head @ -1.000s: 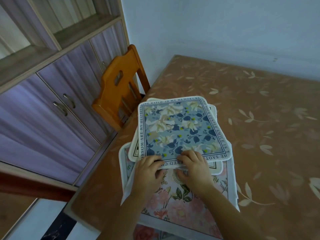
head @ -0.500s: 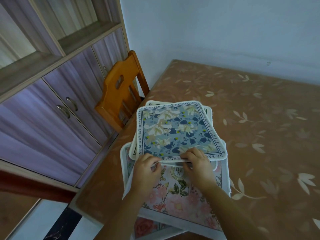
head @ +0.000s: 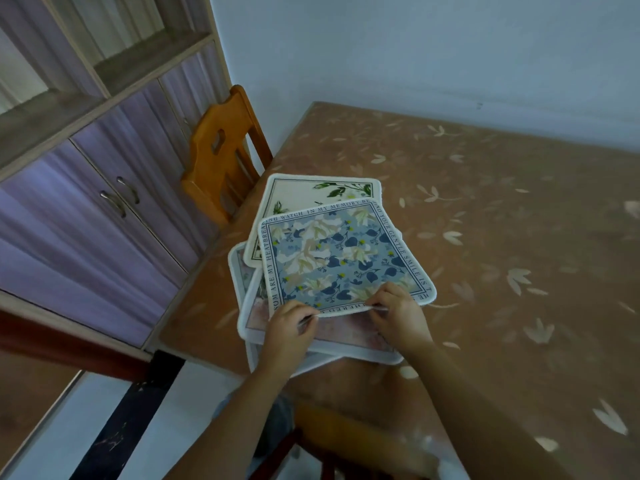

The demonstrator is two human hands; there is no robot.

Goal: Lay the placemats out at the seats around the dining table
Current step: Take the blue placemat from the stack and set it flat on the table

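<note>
Nearby, wooden chair point(head: 207, 169) beside table point(head: 485, 202).

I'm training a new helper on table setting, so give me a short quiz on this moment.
1. True or false: the left hand and the right hand both pinch the near edge of the blue placemat.
2. Which mat shows just beyond the blue placemat's far edge? A) white placemat with green leaves B) red striped mat C) plain black mat
3. Fill in: by the left edge of the table stands a wooden ____.
Key: 1 true; 2 A; 3 chair.
</note>
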